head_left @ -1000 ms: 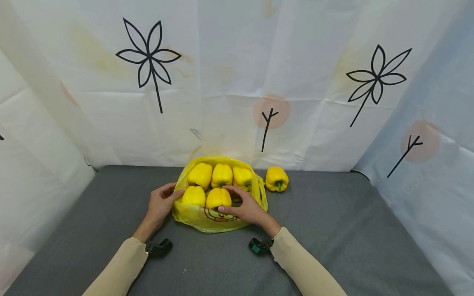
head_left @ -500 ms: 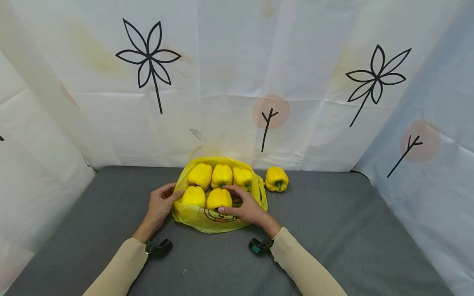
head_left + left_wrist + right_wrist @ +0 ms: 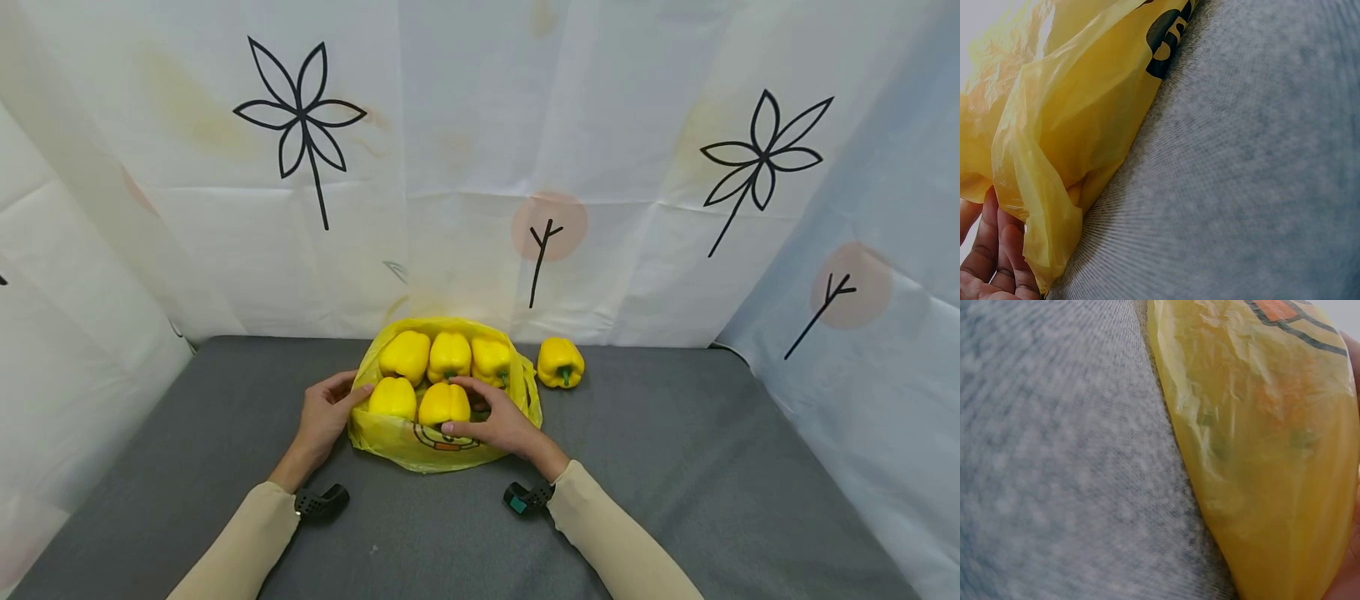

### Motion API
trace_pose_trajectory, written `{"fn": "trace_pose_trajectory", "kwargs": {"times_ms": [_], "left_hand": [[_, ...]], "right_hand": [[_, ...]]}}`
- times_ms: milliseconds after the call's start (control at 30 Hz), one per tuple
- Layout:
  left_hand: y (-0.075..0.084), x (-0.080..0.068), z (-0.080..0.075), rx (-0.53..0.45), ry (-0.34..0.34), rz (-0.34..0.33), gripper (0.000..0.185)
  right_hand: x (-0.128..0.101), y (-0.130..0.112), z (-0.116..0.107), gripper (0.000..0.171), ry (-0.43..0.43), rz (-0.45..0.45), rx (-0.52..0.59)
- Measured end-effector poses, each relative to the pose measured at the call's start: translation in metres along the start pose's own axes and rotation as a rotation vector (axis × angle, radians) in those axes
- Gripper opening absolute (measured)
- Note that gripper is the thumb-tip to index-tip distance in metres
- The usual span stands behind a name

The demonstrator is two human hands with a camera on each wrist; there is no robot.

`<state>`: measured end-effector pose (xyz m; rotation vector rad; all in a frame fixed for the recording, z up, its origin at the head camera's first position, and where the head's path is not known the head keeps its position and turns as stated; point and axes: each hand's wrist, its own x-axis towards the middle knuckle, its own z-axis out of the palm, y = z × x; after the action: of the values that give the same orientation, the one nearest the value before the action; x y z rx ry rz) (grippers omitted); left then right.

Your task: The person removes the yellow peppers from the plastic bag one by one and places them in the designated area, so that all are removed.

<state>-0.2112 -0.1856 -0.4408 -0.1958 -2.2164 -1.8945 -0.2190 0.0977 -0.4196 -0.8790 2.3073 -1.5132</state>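
Yellow crinkly plastic bag (image 3: 420, 446) of five yellow bell peppers sits unmoved on the grey table (image 3: 675, 467). Left hand (image 3: 324, 417) still grips its rim; right hand (image 3: 498, 421) keeps curled around the front yellow pepper (image 3: 442, 403), so nothing has advanced.

Six yellow bell peppers are showing: five sitting inside one yellow plastic bag (image 3: 420, 446), one pepper (image 3: 560, 362) lying outside it near the grey worktop's (image 3: 675, 467) far edge.

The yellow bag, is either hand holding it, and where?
The left hand grips the yellow bag at its left rim; the right hand grips a pepper inside.
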Motion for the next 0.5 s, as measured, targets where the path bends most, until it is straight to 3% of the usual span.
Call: {"fn": "trace_pose_trajectory", "kwargs": {"times_ms": [500], "left_hand": [[-0.0005, 0.0007, 0.0003, -0.008, -0.001, -0.011, 0.036]], "right_hand": [[-0.0012, -0.0015, -0.0005, 0.065, 0.021, 0.024, -0.003]]}}
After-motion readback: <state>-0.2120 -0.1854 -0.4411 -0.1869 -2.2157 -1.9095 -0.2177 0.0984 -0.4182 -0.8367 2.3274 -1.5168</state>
